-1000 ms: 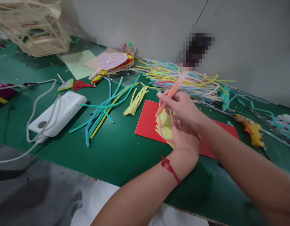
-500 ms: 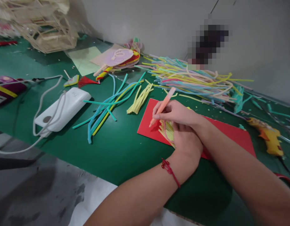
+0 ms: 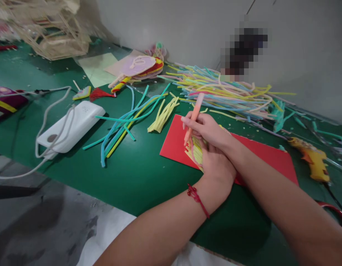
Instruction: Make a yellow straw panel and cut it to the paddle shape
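My right hand grips an orange marker, its tip pointing down beside a flat yellow pipe-cleaner piece. That piece has a pink strand along its edge and lies on a red card. My left hand, with a red cord bracelet at its wrist, holds the yellow piece against the card; its fingers are largely hidden beneath my right hand. The wrists cross, right over left. To the left of the card lies a second yellow pipe-cleaner bundle.
Loose blue, green and yellow pipe cleaners lie left of the card. A big pile of them runs along the wall. A white power bank with its cable sits left, a yellow glue gun right, red-handled scissors lower right.
The marker has swung more upright, and its tip has moved from the bare red card on the left rightward to the edge of the yellow piece. My left hand stays on the piece.
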Demonstrator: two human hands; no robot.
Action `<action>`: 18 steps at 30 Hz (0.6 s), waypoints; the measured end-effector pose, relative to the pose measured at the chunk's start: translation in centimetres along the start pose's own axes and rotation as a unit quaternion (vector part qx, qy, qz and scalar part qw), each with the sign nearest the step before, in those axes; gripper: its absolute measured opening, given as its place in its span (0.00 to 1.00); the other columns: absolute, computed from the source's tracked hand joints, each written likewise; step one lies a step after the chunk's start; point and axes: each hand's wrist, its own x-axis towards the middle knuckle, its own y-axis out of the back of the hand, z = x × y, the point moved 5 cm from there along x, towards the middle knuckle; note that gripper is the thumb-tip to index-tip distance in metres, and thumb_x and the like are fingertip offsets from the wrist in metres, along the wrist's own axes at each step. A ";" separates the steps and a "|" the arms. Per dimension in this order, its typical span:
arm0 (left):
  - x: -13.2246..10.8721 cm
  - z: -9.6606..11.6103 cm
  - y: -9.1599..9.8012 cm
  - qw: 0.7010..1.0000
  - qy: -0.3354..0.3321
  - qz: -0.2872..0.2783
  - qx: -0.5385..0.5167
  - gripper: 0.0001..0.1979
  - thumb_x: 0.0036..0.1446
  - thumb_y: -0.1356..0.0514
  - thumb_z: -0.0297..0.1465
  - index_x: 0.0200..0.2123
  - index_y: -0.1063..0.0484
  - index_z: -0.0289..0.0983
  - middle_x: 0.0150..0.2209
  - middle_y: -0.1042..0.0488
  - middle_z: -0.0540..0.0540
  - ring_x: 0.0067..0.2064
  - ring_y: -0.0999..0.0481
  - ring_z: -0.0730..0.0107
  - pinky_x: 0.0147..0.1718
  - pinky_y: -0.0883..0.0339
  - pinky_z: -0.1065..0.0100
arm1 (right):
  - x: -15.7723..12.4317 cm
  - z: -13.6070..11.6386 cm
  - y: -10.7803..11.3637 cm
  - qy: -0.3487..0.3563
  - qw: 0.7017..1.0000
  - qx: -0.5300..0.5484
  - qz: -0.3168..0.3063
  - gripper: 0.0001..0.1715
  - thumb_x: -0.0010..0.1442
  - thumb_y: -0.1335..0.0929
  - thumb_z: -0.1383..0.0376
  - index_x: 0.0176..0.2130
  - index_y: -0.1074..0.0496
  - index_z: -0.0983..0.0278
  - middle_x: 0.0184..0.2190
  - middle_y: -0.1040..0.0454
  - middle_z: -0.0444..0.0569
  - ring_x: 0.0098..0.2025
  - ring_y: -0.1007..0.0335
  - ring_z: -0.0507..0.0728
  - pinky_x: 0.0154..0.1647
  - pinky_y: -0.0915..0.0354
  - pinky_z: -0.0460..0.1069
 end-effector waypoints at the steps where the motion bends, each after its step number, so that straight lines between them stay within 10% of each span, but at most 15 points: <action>1: 0.0 0.0 0.0 1.000 0.008 0.002 0.010 0.26 0.63 0.58 0.28 0.65 0.49 0.35 0.63 0.41 0.42 0.66 0.53 0.50 0.62 0.51 0.45 | -0.1 -0.1 0.0 0.002 1.000 -0.014 0.001 0.20 0.56 0.32 0.51 0.25 0.36 0.63 0.20 0.41 0.39 0.21 0.47 0.46 0.21 0.47 0.44; 18: 0.1 0.2 -0.8 0.998 0.032 -0.044 -0.015 0.28 0.60 0.50 0.29 0.64 0.46 0.36 0.62 0.39 0.44 0.63 0.44 0.49 0.62 0.48 0.50 | -1.2 -0.1 -1.7 -0.048 0.968 -0.176 -0.171 0.17 0.59 0.36 0.57 0.22 0.38 0.62 0.17 0.30 0.41 0.22 0.33 0.50 0.29 0.39 0.47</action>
